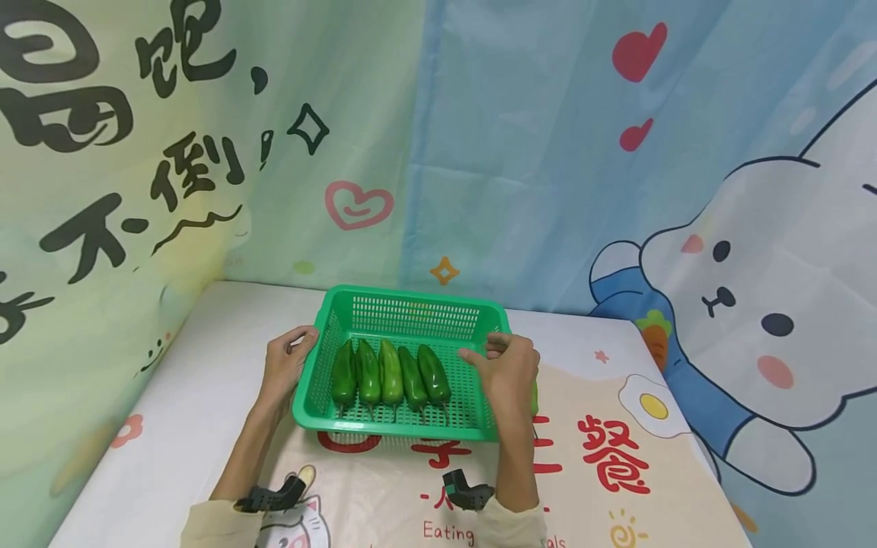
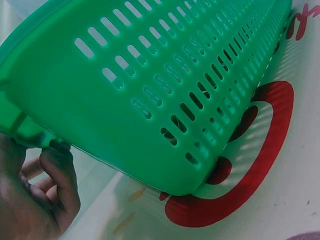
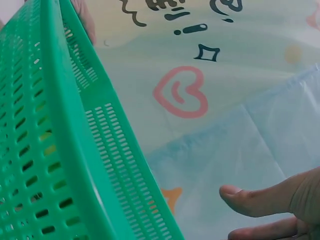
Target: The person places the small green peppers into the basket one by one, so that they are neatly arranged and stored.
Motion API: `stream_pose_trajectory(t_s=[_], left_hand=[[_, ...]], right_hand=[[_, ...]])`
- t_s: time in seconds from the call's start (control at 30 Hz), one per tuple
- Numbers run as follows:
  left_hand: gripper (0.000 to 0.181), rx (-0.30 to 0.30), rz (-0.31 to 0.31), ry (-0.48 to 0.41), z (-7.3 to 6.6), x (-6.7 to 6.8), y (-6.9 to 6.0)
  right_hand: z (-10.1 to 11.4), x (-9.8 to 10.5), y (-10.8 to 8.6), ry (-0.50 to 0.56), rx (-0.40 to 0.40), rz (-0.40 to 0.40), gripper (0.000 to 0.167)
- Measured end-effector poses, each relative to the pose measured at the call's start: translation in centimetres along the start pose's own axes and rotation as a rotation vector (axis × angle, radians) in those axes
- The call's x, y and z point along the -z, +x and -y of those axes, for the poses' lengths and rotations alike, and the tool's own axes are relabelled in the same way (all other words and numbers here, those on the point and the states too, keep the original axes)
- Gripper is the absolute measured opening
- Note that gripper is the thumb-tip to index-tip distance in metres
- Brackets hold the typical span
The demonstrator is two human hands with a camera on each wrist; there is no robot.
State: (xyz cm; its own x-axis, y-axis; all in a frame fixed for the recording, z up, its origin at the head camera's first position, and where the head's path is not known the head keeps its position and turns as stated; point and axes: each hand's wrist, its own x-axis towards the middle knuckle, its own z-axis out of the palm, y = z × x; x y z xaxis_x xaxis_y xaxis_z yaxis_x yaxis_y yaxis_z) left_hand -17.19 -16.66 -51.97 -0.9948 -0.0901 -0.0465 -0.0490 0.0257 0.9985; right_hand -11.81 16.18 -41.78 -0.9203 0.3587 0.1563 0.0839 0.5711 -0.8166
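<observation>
A green plastic basket [image 1: 404,422] with slotted sides stands near the middle of the table. Several green peppers [image 1: 390,373] lie side by side in it, stems toward the front. My left hand [image 1: 286,364] grips the basket's left rim; in the left wrist view its curled fingers [image 2: 60,172] meet the rim's underside. Over the right end of the basket is my right hand [image 1: 508,373], thumb and fingers apart. The right wrist view shows that thumb [image 3: 250,200] clear of the basket wall [image 3: 100,200], with nothing held. Another green thing [image 1: 534,397] shows partly behind the right wrist.
A printed cloth [image 1: 603,502] with red characters covers the white table [image 1: 199,365]. Behind stands a curtain [image 1: 493,152] with cartoon drawings, close to the table's back edge. Dark wrist devices [image 1: 274,495] sit on both forearms.
</observation>
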Motion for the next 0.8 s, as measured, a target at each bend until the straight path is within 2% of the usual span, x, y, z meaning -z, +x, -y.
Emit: stream_pose_trajectory(t_s=[0.47, 0.8], left_hand=[[0.048, 0.003, -0.001, 0.007, 0.0, 0.0, -0.1], [0.048, 0.007, -0.002, 0.0, -0.2, 0.0, -0.2]], right_hand=[[-1.0, 3.2, -0.1, 0.068, -0.038, -0.148, 0.049], [-2.8, 4.7, -0.1, 0.111, -0.076, -0.257, 0.044]])
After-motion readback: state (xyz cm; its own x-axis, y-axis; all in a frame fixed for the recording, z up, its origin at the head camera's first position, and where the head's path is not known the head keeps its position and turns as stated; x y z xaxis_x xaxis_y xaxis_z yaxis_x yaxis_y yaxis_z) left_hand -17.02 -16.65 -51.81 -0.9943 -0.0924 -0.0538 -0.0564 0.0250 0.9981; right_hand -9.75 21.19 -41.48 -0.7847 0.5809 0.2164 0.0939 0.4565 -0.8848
